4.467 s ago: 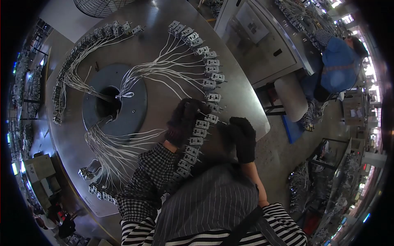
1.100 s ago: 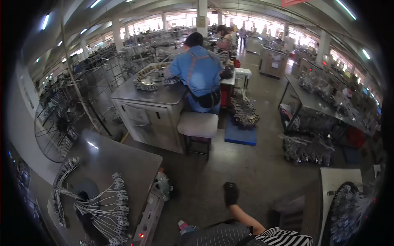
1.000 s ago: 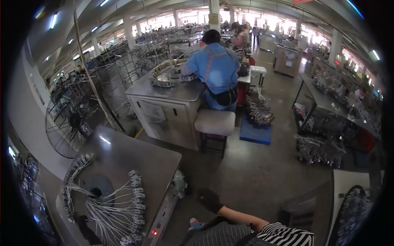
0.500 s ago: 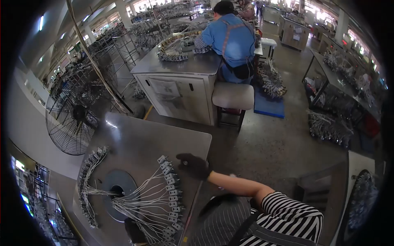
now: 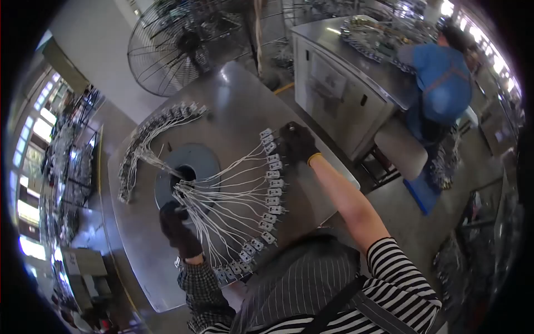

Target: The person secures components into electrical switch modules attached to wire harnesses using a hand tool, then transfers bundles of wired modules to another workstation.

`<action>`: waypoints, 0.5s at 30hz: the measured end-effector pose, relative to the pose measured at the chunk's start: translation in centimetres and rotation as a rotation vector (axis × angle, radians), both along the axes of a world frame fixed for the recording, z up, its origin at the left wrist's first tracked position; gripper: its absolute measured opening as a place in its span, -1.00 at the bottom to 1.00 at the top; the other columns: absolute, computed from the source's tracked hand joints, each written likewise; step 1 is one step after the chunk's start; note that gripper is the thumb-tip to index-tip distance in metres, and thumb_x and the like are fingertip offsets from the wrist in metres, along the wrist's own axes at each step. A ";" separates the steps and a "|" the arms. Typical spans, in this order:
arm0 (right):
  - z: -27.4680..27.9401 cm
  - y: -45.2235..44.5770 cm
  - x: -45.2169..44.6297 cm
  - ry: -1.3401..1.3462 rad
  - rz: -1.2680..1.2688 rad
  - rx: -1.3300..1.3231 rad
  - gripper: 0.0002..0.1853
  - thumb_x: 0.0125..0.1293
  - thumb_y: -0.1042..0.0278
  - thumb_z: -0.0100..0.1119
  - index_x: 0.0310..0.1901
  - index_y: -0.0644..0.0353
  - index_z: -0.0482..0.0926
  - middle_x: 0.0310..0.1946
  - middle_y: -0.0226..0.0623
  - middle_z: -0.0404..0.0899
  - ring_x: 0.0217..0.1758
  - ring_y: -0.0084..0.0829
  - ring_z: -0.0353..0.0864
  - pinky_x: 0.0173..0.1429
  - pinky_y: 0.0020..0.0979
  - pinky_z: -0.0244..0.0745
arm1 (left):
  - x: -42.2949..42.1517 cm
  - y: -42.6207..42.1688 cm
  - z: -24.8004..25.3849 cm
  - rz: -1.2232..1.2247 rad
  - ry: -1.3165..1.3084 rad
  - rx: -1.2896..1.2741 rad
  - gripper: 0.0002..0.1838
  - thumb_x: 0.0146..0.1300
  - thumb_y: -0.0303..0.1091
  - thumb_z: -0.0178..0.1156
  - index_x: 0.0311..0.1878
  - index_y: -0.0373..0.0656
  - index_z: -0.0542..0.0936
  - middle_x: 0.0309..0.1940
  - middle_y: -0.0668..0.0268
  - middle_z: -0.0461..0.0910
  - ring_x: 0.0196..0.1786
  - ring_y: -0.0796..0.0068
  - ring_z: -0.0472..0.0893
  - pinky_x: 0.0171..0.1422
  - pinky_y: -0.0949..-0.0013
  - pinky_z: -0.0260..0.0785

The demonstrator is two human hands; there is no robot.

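Observation:
My left hand, in a dark glove, is by the near edge of the round grey disc, beside the gathered white wires; its fingers are too dark to read. My right hand, also gloved, is at the upper end of the curved row of metal connectors, its fingers curled; whether anything is in them is hidden. The wires fan out from the disc's central hole to that row. A second curved row of connectors lies on the far left, with its wires running to the disc.
The metal table has its right corner near my right forearm. A large fan stands behind it. At the upper right a person in blue works at a cabinet-topped table, with a grey stool nearby.
The view has swung from the room back down to the table. My right hand has come from off the table to the row's upper end; my left hand is now beside the disc.

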State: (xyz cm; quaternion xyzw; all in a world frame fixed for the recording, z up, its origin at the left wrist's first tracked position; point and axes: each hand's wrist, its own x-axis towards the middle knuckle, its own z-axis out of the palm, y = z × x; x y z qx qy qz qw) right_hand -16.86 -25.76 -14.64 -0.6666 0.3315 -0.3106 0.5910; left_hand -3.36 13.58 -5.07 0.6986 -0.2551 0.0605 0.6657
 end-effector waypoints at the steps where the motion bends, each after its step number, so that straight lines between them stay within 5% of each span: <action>1: -3.4 -2.4 1.9 -0.100 -0.036 -0.128 -0.69 0.34 0.01 0.23 -0.09 0.05 0.70 -0.25 -0.19 0.74 -0.18 -0.33 0.74 -0.04 -0.26 0.59 | 0.3 -2.0 -0.2 -0.170 0.127 -0.087 -0.60 0.63 -0.17 -0.14 -0.01 -0.26 0.60 -0.23 0.33 0.56 -0.27 0.50 0.49 -0.12 0.37 0.38; 4: 0.3 -2.5 4.1 0.139 0.036 -0.397 -0.68 0.39 0.05 0.09 -0.11 0.10 0.68 -0.16 -0.04 0.71 -0.04 -0.13 0.72 0.06 -0.14 0.56 | -2.1 -11.4 1.0 -0.250 0.185 -0.109 -0.62 0.62 -0.14 -0.08 0.04 -0.26 0.59 -0.09 0.26 0.61 -0.18 0.42 0.62 -0.05 0.38 0.48; 6: 0.7 -3.8 6.7 0.477 0.329 -0.710 -0.63 0.27 -0.06 0.21 -0.07 0.02 0.70 -0.10 -0.15 0.73 -0.04 0.01 0.70 0.10 -0.09 0.56 | -0.9 -16.7 -2.5 -0.416 0.411 -0.280 -0.62 0.61 -0.10 -0.04 0.10 -0.22 0.56 0.06 0.20 0.63 0.02 0.34 0.66 0.12 0.35 0.51; 7: -0.9 -4.1 6.6 0.404 0.426 -0.936 -0.66 0.28 0.00 0.16 -0.09 0.04 0.71 -0.08 -0.08 0.71 0.00 0.04 0.67 0.15 -0.07 0.53 | -0.6 -18.9 -3.7 -0.489 0.428 -0.273 -0.62 0.61 -0.10 -0.04 0.10 -0.22 0.56 0.06 0.20 0.63 0.02 0.34 0.66 0.12 0.35 0.51; 9: 1.1 -1.9 6.6 0.450 0.334 -0.567 -0.61 0.28 -0.05 0.12 -0.15 0.07 0.73 -0.09 0.00 0.70 0.03 0.04 0.66 0.17 -0.05 0.51 | -0.5 -22.1 -6.3 -0.491 0.452 -0.276 -0.61 0.62 -0.09 -0.08 0.11 -0.22 0.55 0.06 0.19 0.63 0.09 0.37 0.62 0.20 0.32 0.47; 15: 2.1 3.2 1.4 0.463 0.017 -0.528 -0.60 0.31 -0.12 0.14 -0.10 0.02 0.70 -0.17 -0.06 0.71 -0.05 0.03 0.69 0.05 -0.02 0.56 | 0.0 -25.0 -12.7 -0.753 0.516 -0.248 -0.58 0.62 -0.07 -0.12 0.19 -0.22 0.48 0.22 0.11 0.55 0.23 0.23 0.55 0.36 0.17 0.39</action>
